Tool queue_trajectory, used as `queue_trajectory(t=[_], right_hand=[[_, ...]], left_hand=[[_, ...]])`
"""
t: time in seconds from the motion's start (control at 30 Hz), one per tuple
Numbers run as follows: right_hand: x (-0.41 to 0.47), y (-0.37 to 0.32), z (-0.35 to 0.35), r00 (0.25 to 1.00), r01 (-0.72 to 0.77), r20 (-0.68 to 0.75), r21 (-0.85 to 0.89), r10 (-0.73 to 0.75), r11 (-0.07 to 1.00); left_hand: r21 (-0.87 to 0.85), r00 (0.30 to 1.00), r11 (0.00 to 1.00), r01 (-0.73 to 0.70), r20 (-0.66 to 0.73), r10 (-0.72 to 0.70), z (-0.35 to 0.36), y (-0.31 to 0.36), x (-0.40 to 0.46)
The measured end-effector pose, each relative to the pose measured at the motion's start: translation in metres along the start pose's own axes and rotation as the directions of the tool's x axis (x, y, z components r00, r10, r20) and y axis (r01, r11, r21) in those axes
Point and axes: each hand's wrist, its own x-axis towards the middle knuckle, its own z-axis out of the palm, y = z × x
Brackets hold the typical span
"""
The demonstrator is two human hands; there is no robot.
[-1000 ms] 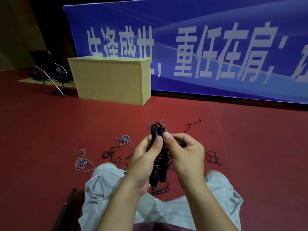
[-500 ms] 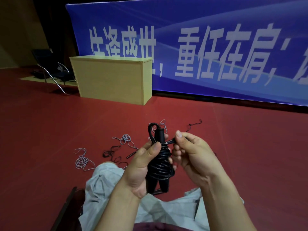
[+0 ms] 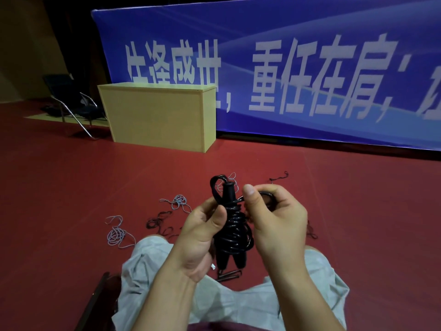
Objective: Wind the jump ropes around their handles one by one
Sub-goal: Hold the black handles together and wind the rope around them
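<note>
Person's sitting on a chair (image 3: pixel 95 304) in grey shorts (image 3: pixel 152 278), holding a black jump rope (image 3: pixel 232 231) up over their knees. The left hand (image 3: pixel 199 237) has its fingers and thumb wrapped round the pair of handles (image 3: pixel 229 194), which stand roughly upright with the fat ends pointing down. Most of the cord is already coiled in messy loops round the middle of the handles, and one loop sticks up past the top end. The right hand (image 3: pixel 278 222) is just beside the bundle, fingers curled in, pinching the loose end of the cord (image 3: pixel 267 195), which curves from the handles into that fist.

Down on the red floor (image 3: pixel 71 182) in front of the knees there's a scatter of other ropes: a pale blue-grey rope (image 3: pixel 116 235) off to the left, another pale one (image 3: pixel 179 201) a bit further out, a dark tangle (image 3: pixel 158 220) between them, and a dark rope (image 3: pixel 279 177) further back on the right. Behind all that sits a light wooden box (image 3: pixel 157 118) against a big blue banner (image 3: pixel 286 68) with white characters, and a dark folding chair (image 3: pixel 69 101) left of the box.
</note>
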Motion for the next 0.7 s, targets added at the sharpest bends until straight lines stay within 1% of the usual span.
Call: queue_trajectory(t=[0.07,0.13,0.2,0.27,0.37,0.43,0.53,0.6,0.63,0.7], right_hand=[[-0.004,0.000,0.002,0.998,0.026,-0.051,-0.015,-0.026,1.000],[-0.007,-0.002,0.004,0.994,0.053,-0.094,-0.013,-0.054,0.999],[-0.010,-0.005,0.006,0.989,0.078,-0.125,0.009,-0.077,0.997],[-0.014,-0.006,0.009,0.986,0.104,-0.136,0.042,-0.098,0.994],[-0.018,-0.007,0.012,0.983,0.146,-0.119,0.033,-0.141,0.989],[-0.017,-0.005,0.014,0.987,0.129,-0.098,0.043,-0.124,0.991],[-0.016,-0.004,0.014,0.996,0.085,-0.017,0.060,-0.084,0.995],[-0.015,-0.006,0.013,0.994,0.048,0.092,0.083,-0.056,0.995],[-0.013,-0.007,0.011,0.986,0.010,0.162,0.115,-0.029,0.993],[-0.007,-0.008,0.006,0.951,-0.132,0.303,0.218,0.061,0.967]], left_hand=[[0.026,0.997,1.000,-0.017,-0.081,0.019,0.000,0.001,0.001],[0.106,0.990,0.993,-0.052,-0.129,0.066,0.000,0.003,0.000],[0.183,0.990,0.980,-0.082,-0.102,0.102,0.004,0.007,-0.002],[0.229,0.994,0.969,-0.094,-0.032,0.104,0.009,0.011,-0.006],[0.257,0.994,0.960,-0.106,0.016,0.105,0.012,0.015,-0.010],[0.273,0.991,0.952,-0.134,0.022,0.133,0.015,0.017,-0.011],[0.272,0.986,0.948,-0.164,0.013,0.167,0.017,0.016,-0.011],[0.310,0.988,0.939,-0.150,0.003,0.157,0.016,0.015,-0.010],[0.334,0.988,0.931,-0.145,0.002,0.153,0.014,0.015,-0.010],[0.377,0.985,0.911,-0.168,0.026,0.171,0.009,0.015,-0.009]])
